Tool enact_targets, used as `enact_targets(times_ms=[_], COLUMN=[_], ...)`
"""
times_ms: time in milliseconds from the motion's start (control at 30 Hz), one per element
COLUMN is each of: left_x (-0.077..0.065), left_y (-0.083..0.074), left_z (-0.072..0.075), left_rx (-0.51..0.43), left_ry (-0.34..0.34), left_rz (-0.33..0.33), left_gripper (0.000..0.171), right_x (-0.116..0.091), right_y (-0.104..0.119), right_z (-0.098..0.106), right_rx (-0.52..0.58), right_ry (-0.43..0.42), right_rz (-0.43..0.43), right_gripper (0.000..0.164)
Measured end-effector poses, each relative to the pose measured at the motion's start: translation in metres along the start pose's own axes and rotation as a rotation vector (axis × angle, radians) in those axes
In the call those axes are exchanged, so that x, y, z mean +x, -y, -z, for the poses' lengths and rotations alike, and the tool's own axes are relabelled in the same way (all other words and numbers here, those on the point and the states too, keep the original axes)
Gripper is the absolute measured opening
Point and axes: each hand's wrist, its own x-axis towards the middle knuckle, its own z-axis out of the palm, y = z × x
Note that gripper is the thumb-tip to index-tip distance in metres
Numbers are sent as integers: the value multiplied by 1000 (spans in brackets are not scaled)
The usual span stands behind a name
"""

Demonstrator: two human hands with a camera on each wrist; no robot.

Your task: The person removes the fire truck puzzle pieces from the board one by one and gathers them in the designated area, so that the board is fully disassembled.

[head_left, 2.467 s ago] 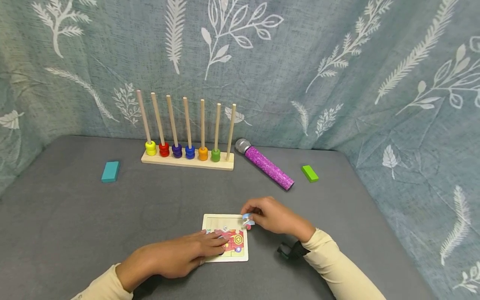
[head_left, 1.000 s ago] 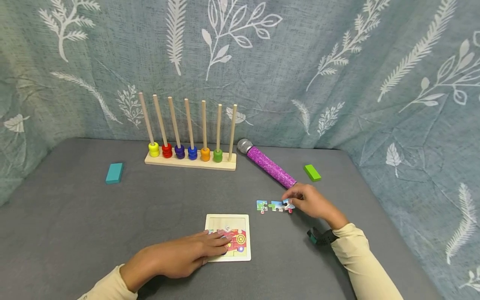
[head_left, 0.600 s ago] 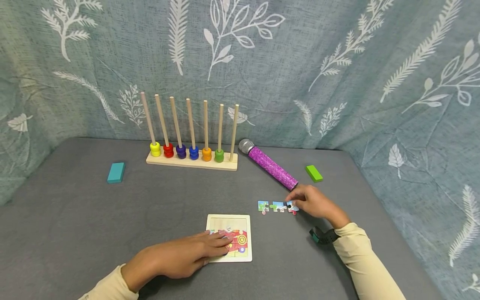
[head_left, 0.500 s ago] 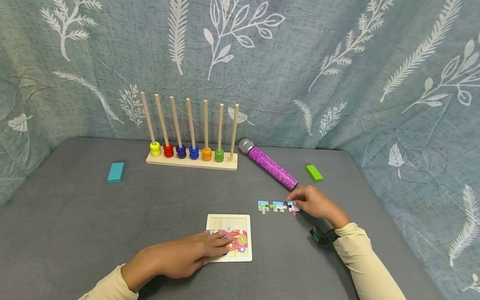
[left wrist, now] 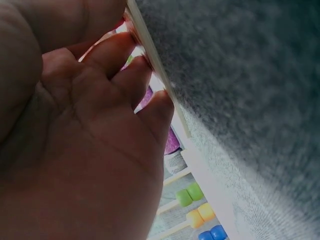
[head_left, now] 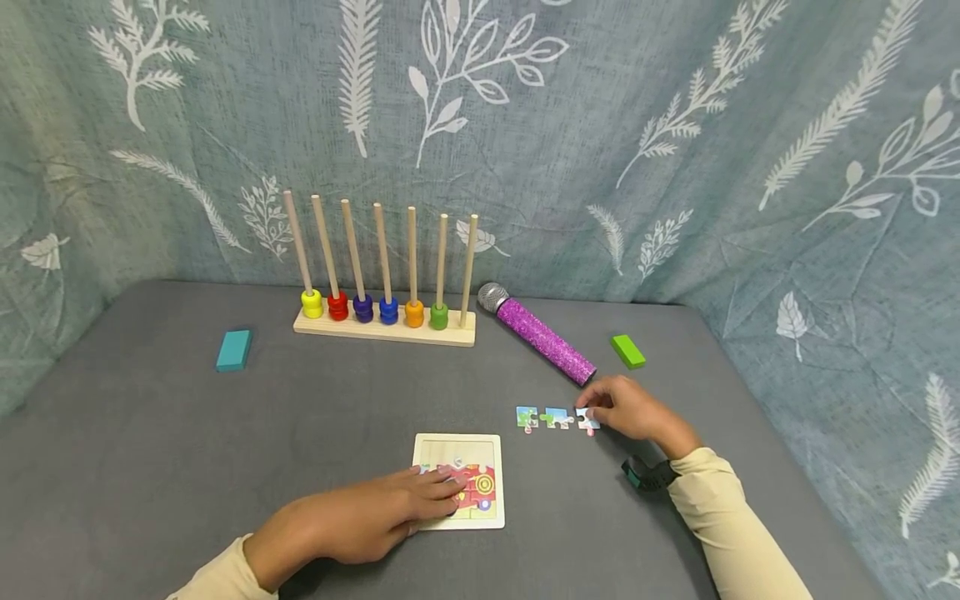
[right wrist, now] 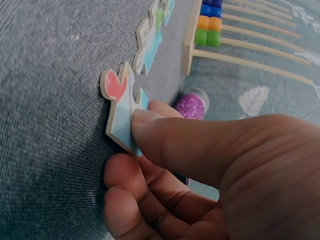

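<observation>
In the head view my left hand [head_left: 375, 512] rests with extended fingers on a small wooden tray puzzle [head_left: 446, 450]. Red and yellow picture pieces show around its fingertips; the tray's upper part is bare wood. To the right, my right hand [head_left: 633, 408] pinches a jigsaw piece [head_left: 587, 422] with a blue, white and red print. In the right wrist view the thumb lies on top of this piece [right wrist: 120, 117], which is slightly tilted, close over the grey cloth. Two more pieces, a left one [head_left: 527, 417] and a middle one [head_left: 557, 417], lie in a row beside it.
A wooden peg stand [head_left: 382, 327] with coloured beads stands at the back. Right of it lies a purple glitter microphone [head_left: 543, 340]. A green block [head_left: 627, 351] lies far right, a teal block [head_left: 234, 350] far left. A patterned curtain [head_left: 525, 150] hangs behind the grey table.
My right hand has carried the piece from the tray's upper right corner rightward to the end of the row, then shifted it slightly. My left hand has stayed on the tray puzzle.
</observation>
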Motion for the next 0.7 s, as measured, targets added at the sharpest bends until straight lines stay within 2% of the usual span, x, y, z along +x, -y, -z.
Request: enact_targets(times_ms=[167, 300, 400, 600, 700], left_x=[1, 3, 4, 7, 8], left_y=[-2, -3, -3, -6, -8], left_z=[0, 1, 3, 4, 5], left_rx=[-14, -34, -26, 13, -31], left_ry=[14, -3, -39, -136, -151], left_rz=[21, 27, 17, -47, -28], left_gripper=[50, 47, 44, 39, 37], right_x=[-1, -1, 1, 4, 6], right_y=[-2, -4, -1, 13, 23], right_z=[-1, -4, -4, -4, -6], right_rx=[4, 13, 22, 40, 43], right_ry=[-7, -42, -62, -61, -43], right_rz=[1, 14, 5, 2, 12], right_gripper=[13, 13, 11, 8, 9])
